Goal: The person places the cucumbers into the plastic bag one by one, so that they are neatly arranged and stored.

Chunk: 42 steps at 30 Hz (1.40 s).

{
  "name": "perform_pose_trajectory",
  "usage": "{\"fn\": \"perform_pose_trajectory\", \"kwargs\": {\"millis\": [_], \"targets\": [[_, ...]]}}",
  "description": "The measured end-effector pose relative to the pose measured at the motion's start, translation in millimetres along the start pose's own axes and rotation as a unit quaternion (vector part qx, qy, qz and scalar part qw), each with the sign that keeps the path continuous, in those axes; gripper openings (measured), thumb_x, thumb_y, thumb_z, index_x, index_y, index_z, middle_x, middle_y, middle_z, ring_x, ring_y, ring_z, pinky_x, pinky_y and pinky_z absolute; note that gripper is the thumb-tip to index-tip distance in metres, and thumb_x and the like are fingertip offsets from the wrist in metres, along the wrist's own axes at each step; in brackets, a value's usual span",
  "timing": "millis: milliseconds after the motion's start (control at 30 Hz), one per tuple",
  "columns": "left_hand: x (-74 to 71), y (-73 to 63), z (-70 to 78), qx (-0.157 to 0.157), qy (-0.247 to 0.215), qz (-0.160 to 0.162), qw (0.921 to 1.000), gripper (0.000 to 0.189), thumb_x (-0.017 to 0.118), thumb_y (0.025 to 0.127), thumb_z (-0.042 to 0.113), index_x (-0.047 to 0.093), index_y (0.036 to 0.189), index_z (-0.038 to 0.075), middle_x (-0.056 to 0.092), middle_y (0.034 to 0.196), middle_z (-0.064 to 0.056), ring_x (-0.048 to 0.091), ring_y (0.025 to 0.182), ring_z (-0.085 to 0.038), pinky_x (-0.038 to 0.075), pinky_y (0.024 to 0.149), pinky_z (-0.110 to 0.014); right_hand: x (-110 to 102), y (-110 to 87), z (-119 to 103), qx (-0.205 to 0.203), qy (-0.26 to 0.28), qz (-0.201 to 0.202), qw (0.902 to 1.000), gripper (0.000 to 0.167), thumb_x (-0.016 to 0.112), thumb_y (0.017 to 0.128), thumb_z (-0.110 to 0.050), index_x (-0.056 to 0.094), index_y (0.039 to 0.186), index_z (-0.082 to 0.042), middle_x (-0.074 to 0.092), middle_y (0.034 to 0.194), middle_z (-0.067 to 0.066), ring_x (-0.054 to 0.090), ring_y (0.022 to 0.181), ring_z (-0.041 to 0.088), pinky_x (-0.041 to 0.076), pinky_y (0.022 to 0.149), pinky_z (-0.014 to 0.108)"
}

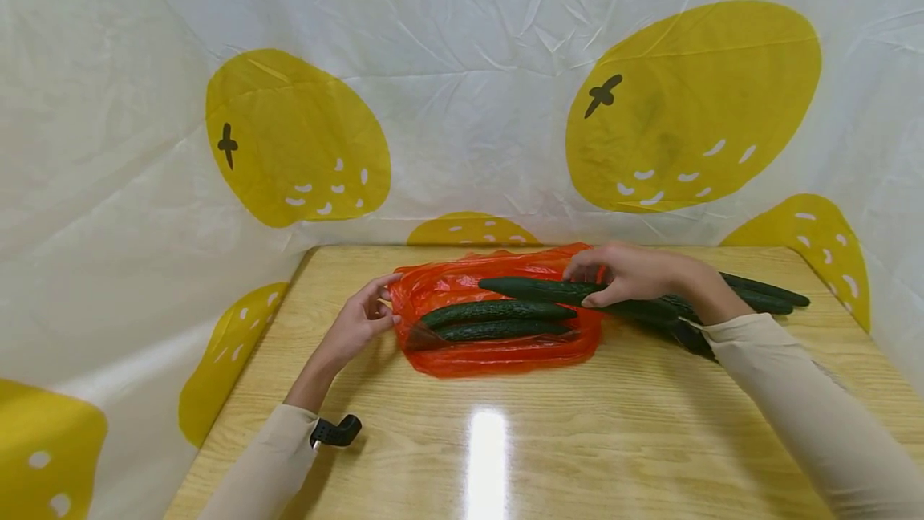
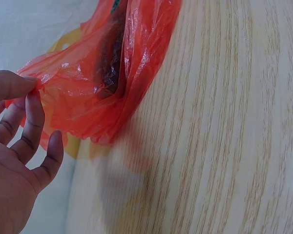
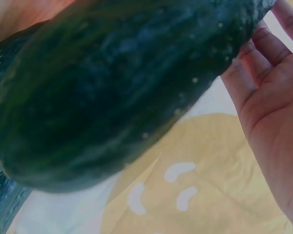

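Observation:
A red plastic bag (image 1: 498, 361) lies on the table with its mouth spread open. Inside it are two dark green cucumbers (image 1: 498, 311), side by side. My left hand (image 1: 357, 323) pinches the bag's left edge between thumb and fingers; the left wrist view shows the stretched red film (image 2: 73, 92) at the fingertips. Over the bag's right part, my right hand (image 1: 638, 271) grips another cucumber (image 1: 530, 289) from above, its free end pointing left above the two in the bag. Close up, that cucumber (image 3: 122, 97) fills much of the right wrist view.
More cucumbers (image 1: 765, 294) lie right of the bag, partly hidden under my right wrist. A black wrist camera (image 1: 338, 431) is strapped at my left sleeve. Behind the wooden table (image 1: 577, 432) hangs a white sheet (image 1: 469, 127) with yellow fruit prints.

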<state>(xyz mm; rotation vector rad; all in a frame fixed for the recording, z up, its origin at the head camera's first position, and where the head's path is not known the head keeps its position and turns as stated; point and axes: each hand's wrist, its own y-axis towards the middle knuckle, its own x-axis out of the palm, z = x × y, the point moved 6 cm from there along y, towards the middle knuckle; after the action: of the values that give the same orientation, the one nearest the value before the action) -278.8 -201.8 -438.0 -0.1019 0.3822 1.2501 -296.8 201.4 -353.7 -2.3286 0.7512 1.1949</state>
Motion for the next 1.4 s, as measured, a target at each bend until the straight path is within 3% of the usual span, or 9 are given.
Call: {"fn": "perform_pose_trajectory", "kwargs": {"millis": [567, 1000, 1400], "targets": [[-0.8, -0.3, 0.6, 0.0, 0.0, 0.0, 1.0, 0.066, 0.067, 0.091, -0.008, 0.044, 0.151, 0.004, 0.048, 0.112, -0.02, 0.056, 0.083, -0.019, 0.052, 0.071, -0.026, 2, 33.7, -8, -0.022, -0.013, -0.019, 0.9995, 0.036, 0.072, 0.096, -0.032, 0.064, 0.131, -0.026, 0.064, 0.123, -0.009, 0.06, 0.109, 0.016, 0.051, 0.094, 0.045], [-1.0, 0.6, 0.9, 0.006, -0.02, -0.007, 0.9998, 0.067, 0.067, 0.091, -0.009, 0.042, 0.152, 0.001, 0.047, 0.112, -0.019, 0.055, 0.081, -0.017, 0.051, 0.069, -0.024, 6, 58.1, -12, -0.034, -0.004, -0.034, 0.9988, 0.038, 0.072, 0.095, -0.027, 0.064, 0.133, -0.024, 0.064, 0.12, -0.009, 0.058, 0.108, 0.015, 0.05, 0.094, 0.042], [-1.7, 0.2, 0.9, 0.004, -0.009, -0.007, 0.9999, 0.066, 0.067, 0.091, -0.007, 0.042, 0.152, 0.002, 0.047, 0.112, -0.02, 0.055, 0.083, -0.018, 0.051, 0.07, -0.024, 10, 82.2, -13, -0.04, -0.018, -0.045, 0.998, 0.037, 0.072, 0.095, -0.027, 0.065, 0.132, -0.022, 0.065, 0.12, -0.007, 0.059, 0.108, 0.016, 0.05, 0.095, 0.044]]}}
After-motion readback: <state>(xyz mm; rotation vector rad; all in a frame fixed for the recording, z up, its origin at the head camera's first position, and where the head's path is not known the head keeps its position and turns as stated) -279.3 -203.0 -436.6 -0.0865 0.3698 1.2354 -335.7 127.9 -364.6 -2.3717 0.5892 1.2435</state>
